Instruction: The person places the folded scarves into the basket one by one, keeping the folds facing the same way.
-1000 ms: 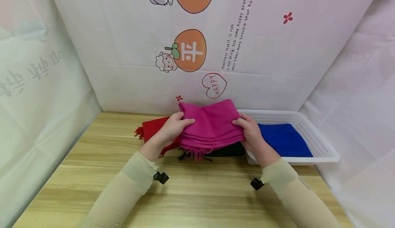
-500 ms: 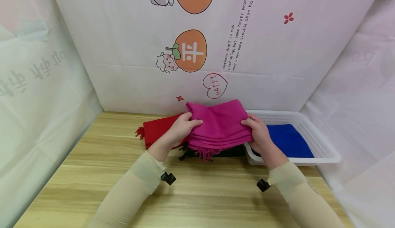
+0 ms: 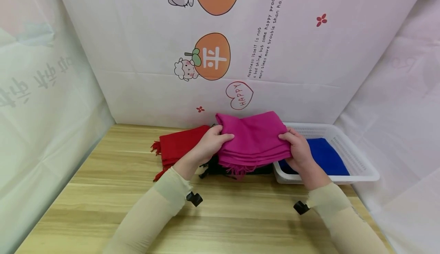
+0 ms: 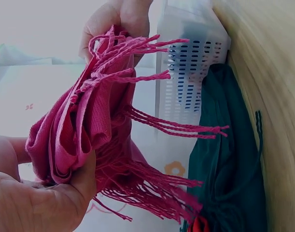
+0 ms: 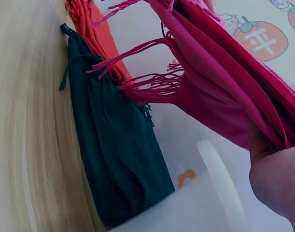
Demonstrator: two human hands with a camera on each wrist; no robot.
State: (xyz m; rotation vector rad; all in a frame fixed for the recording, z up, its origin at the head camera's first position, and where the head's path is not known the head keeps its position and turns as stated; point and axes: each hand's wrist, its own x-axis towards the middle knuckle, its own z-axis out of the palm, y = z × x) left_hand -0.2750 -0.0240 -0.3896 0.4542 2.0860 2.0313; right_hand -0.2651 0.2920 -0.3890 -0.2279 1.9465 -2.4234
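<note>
A folded magenta scarf with fringed ends is held up in the air between both hands. My left hand pinches its left edge, thumb on top; the left wrist view shows the fingers under the folded layers. At the opposite edge my right hand grips it the same way. Below the scarf lies a dark green folded scarf, mostly hidden in the head view. A red folded scarf with fringe lies to the left on the table.
A white perforated basket stands at the right, with a blue folded scarf inside. The wooden table meets a printed white cloth wall at the back, and white cloth hangs on both sides.
Both hands have carried the magenta scarf to the right, toward the basket. More of the red scarf now shows, while less of the blue one is visible.
</note>
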